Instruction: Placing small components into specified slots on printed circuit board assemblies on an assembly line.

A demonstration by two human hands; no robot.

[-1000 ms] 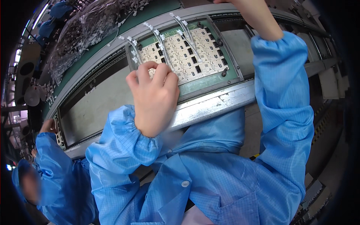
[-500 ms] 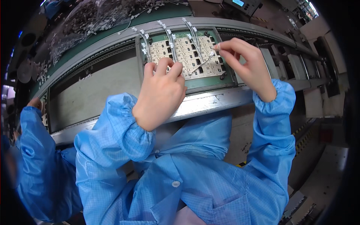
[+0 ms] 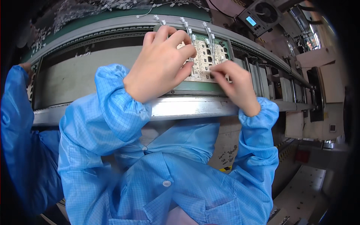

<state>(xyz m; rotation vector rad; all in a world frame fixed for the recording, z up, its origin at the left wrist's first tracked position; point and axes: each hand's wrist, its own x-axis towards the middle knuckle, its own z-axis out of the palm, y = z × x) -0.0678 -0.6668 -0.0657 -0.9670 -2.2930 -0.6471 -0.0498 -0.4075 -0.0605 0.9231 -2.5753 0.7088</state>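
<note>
A panel of pale circuit boards point(image 3: 203, 60) lies in a green carrier on the rail track. Wire leads with white connectors point(image 3: 185, 24) stretch across it in bundles, their far ends over the panel's back edge. My left hand point(image 3: 161, 62) curls over the panel's left part, fingertips and thumb by the middle bundle. Whatever those fingers grip is hidden. Low on the panel, right of the middle, my right hand point(image 3: 235, 82) has thumb and index finger pinched together. Something small and whitish shows at the fingertips, too blurred to name.
Metal rails point(image 3: 187, 107) run along the front and back of the track. Behind lies a green bench strip point(image 3: 123, 24) with many loose leads. A grey device with a fan and lit screen point(image 3: 258, 18) stands back right. Another person's blue sleeve point(image 3: 22, 123) is at far left.
The view has turned, so the panel sits farther right. My left hand has moved farther back over the panel. My right hand has come from the panel's right side down to its lower part.
</note>
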